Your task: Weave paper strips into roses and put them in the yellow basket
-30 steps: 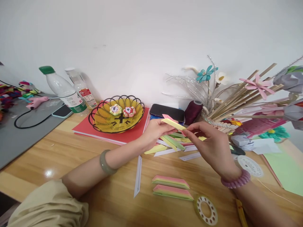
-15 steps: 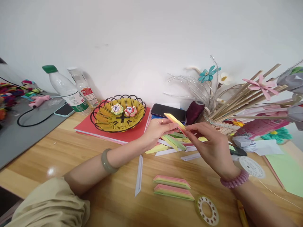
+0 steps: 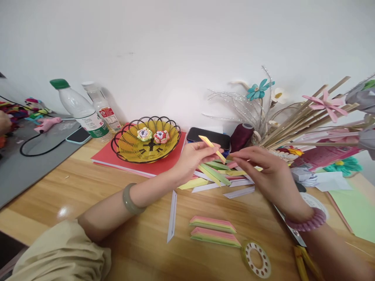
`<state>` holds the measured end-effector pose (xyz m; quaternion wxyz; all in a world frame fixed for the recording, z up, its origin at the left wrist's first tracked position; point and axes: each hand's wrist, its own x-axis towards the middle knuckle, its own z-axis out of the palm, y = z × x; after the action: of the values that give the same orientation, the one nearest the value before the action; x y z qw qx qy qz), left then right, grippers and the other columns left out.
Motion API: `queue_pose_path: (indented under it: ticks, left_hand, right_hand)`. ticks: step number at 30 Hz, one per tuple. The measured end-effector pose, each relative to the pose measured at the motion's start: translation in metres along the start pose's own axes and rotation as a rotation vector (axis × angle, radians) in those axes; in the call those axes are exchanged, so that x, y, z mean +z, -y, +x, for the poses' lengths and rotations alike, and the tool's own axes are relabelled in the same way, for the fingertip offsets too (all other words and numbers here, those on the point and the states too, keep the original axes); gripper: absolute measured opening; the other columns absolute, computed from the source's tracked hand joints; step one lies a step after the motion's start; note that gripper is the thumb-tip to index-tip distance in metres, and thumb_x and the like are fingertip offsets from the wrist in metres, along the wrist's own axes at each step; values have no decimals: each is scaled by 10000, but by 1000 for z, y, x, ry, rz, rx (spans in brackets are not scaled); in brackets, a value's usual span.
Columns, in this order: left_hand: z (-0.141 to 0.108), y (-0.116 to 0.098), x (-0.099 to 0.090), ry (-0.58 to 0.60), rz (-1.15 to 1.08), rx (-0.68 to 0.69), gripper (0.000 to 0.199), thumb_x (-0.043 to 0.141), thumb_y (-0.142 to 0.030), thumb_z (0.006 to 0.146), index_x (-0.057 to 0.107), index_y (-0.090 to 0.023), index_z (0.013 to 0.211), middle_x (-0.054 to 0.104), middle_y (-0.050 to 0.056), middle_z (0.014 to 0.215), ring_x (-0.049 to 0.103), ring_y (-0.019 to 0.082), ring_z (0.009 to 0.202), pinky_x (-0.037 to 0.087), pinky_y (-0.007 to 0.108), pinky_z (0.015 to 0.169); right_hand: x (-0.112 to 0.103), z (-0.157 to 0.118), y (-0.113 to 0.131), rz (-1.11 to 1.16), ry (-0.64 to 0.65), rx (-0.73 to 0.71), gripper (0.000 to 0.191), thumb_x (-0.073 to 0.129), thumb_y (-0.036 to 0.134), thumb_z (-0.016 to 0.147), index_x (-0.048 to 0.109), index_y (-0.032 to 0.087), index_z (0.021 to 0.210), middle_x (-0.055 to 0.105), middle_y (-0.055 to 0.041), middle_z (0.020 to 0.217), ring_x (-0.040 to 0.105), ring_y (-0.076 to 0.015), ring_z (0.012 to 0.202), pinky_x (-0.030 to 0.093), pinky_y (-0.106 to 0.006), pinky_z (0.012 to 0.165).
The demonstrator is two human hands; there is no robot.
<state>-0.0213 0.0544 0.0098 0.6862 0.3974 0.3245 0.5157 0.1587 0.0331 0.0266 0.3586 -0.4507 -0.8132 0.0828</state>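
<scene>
My left hand pinches a yellow folded paper strip between thumb and fingers, above the table. The strip slants down to the right. My right hand is just right of the strip's lower end, its thumb and forefinger stretched out and nothing seen between them. Beneath both hands lies a loose heap of coloured paper strips. Two stacks of folded pink, yellow and green strips rest nearer me, and a single white folded strip lies to their left.
A yellow basket with two paper flowers stands on red paper. Bottles are at back left. A tape roll, scissors, a phone, a thread spool and craft flowers lie around.
My right hand has come off the strip and moved slightly right. The strip stays in my left hand, tilted more steeply. More of the scissors shows beside my right wrist.
</scene>
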Motion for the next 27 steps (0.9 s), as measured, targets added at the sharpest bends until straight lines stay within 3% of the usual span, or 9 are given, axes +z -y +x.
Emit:
queue_pose_path:
  ticks: [2, 6, 10, 19, 23, 27]
  left_hand:
    - [1, -7, -3, -19, -14, 37, 179, 659, -218, 681, 676, -108, 821, 682, 81, 870, 630, 134, 820, 455, 265, 839]
    - [4, -23, -6, -44, -1, 107, 181, 643, -229, 703, 673, -100, 827, 681, 85, 888, 628, 126, 823, 457, 250, 845]
    - [5, -30, -8, -54, -7, 111, 178, 654, -231, 695, 673, -99, 813, 679, 82, 880, 624, 123, 824, 455, 246, 845]
    - [7, -32, -13, -43, -16, 107, 186, 661, -243, 692, 672, -103, 813, 673, 77, 884, 616, 130, 854, 463, 227, 820]
    - [7, -34, -14, -53, -9, 107, 198, 666, -248, 685, 673, -101, 817, 675, 84, 891, 619, 118, 818, 464, 223, 812]
    - [8, -36, -16, -42, -5, 148, 201, 651, -254, 694, 676, -99, 821, 678, 81, 864, 623, 115, 772, 464, 254, 826]
  right_hand:
    - [-2, 2, -6, -54, 1, 61, 167, 485, 290, 846, 629, 214, 885, 651, -42, 870, 609, -170, 785, 489, -302, 660]
    - [12, 3, -25, -289, 291, 74, 223, 444, 275, 857, 607, 179, 975, 654, -67, 981, 597, -197, 867, 484, -323, 714]
    - [34, 5, -31, -370, 404, 41, 285, 516, 227, 796, 585, 140, 1058, 619, -116, 1047, 547, -261, 978, 456, -370, 778]
    - [39, 13, -26, -385, 424, 102, 178, 478, 198, 769, 643, 189, 833, 610, -89, 906, 536, -242, 889, 416, -302, 629]
    - [31, 21, -31, -250, 412, 173, 178, 442, 173, 759, 615, 188, 717, 603, -47, 809, 546, -200, 805, 405, -284, 639]
    - [19, 30, -33, -29, 464, 256, 248, 421, 314, 815, 615, 177, 746, 603, -6, 685, 537, -143, 597, 410, -250, 536]
